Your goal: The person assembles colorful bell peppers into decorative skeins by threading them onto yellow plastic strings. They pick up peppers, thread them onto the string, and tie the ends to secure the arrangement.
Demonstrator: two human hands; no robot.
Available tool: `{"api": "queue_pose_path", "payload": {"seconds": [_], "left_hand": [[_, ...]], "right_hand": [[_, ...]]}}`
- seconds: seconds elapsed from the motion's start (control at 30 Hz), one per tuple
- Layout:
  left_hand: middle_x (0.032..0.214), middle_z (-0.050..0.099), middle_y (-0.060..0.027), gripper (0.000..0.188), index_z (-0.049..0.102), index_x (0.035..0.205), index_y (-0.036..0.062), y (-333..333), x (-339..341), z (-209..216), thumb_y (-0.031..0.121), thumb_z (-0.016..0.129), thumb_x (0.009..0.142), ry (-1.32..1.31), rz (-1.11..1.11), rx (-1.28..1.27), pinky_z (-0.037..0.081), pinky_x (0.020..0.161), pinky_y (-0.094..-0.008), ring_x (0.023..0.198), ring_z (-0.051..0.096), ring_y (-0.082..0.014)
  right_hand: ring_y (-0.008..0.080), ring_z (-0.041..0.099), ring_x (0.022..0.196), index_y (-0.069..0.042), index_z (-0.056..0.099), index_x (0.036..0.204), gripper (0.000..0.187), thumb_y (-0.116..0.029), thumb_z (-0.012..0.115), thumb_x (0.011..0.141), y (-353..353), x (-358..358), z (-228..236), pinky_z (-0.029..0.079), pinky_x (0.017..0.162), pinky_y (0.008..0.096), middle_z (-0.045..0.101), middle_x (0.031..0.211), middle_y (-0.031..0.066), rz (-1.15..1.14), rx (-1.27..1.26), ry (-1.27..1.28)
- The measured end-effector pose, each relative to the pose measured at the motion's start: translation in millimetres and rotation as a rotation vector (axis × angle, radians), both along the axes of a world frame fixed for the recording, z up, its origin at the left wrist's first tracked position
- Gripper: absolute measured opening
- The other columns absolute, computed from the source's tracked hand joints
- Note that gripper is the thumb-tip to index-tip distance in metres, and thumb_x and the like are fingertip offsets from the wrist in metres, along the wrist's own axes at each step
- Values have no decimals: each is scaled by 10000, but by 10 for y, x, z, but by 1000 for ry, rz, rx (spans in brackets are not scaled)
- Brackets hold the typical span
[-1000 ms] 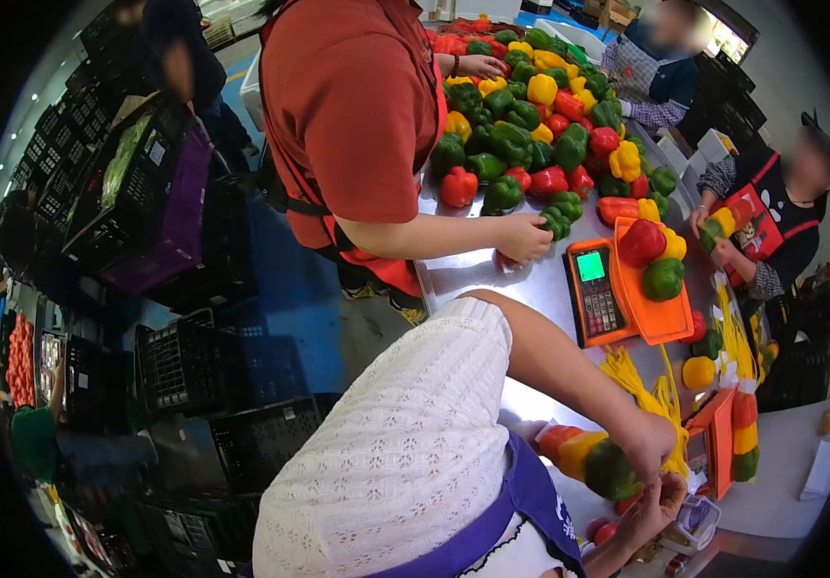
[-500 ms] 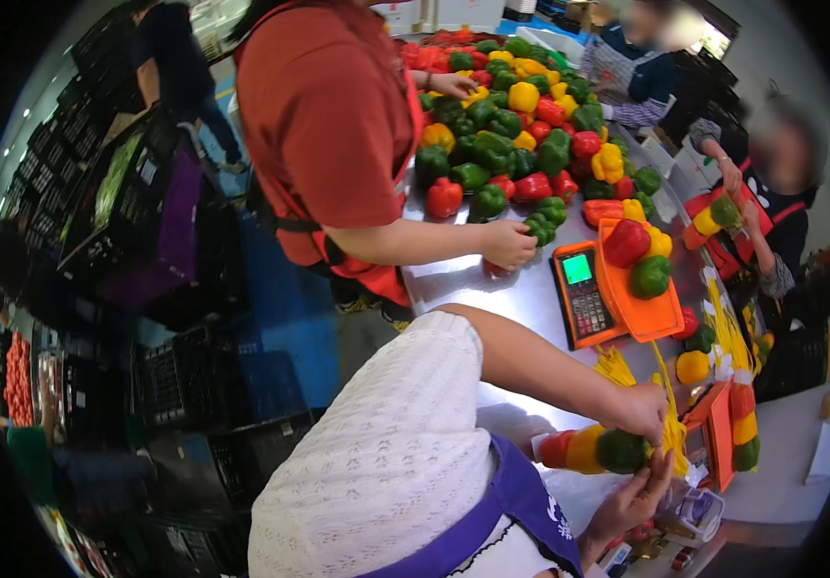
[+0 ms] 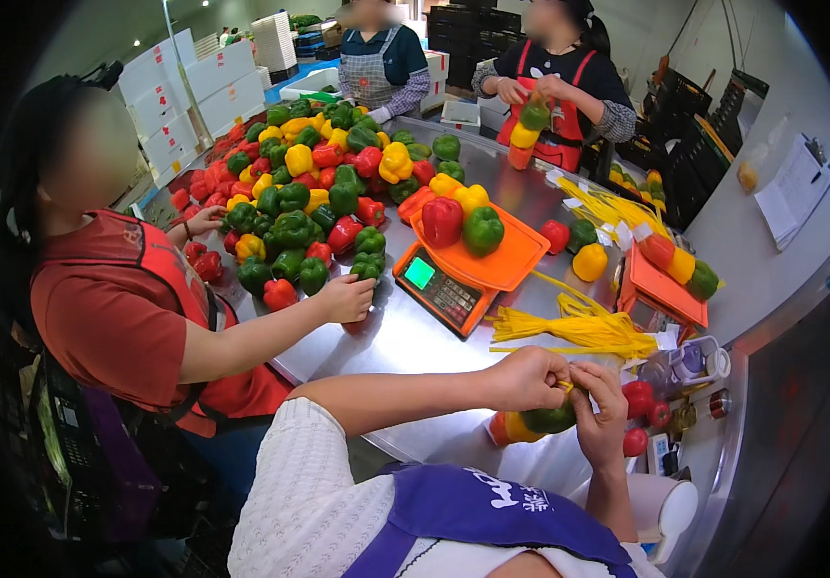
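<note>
The shiny metal tabletop point(image 3: 405, 358) stands in a workroom with a pale wall point(image 3: 771, 193) at right, white boxes point(image 3: 160, 116) behind a pepper heap point(image 3: 292, 226) too large to count, and black crates point(image 3: 680, 106) further back. Three co-workers point(image 3: 112, 318) stand around it. Of two orange scales point(image 3: 442, 291), the nearer carries three peppers point(image 3: 482, 231): red, yellow, green; the other holds one bundle point(image 3: 681, 265) of three. Near the front edge is one pepper pack point(image 3: 523, 428); left hand point(image 3: 528, 379) and right hand point(image 3: 604, 405) each have their grip pinched on its yellow tie point(image 3: 566, 386).
</note>
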State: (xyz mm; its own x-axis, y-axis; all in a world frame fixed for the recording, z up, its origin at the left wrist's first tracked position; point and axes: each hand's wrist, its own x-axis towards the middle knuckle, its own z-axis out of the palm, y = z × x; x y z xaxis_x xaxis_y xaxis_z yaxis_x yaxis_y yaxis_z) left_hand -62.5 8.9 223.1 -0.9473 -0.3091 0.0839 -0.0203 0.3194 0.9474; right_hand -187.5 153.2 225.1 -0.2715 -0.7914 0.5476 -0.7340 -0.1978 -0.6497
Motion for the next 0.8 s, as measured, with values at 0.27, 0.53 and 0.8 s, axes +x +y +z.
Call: {"api": "queue_pose_path", "payload": {"seconds": [0.27, 0.53, 0.8], "left_hand": [[825, 535, -95, 148, 588, 838, 2, 47, 15, -144, 81, 683, 757, 372, 47, -282, 439, 620, -312, 705, 542, -212], [784, 533, -93, 125, 573, 829, 13, 56, 34, -116, 65, 662, 758, 329, -22, -266, 436, 592, -315, 666, 536, -216], [755, 550, -114, 102, 577, 845, 20, 62, 12, -144, 61, 640, 777, 433, 9, -415, 466, 578, -354, 656, 576, -275]], "right_hand": [[280, 579, 1018, -2, 679, 972, 229, 55, 669, 750, 35, 114, -23, 472, 870, 349, 629, 1092, 138, -30, -72, -41], [277, 554, 1042, -9, 651, 871, 115, 17, 679, 762, 66, 122, -181, 447, 885, 362, 622, 1090, 133, -47, -122, -86], [279, 546, 1002, 3, 594, 828, 70, 19, 629, 769, 37, 126, -229, 438, 884, 368, 612, 1046, 137, -68, -166, -73]]}}
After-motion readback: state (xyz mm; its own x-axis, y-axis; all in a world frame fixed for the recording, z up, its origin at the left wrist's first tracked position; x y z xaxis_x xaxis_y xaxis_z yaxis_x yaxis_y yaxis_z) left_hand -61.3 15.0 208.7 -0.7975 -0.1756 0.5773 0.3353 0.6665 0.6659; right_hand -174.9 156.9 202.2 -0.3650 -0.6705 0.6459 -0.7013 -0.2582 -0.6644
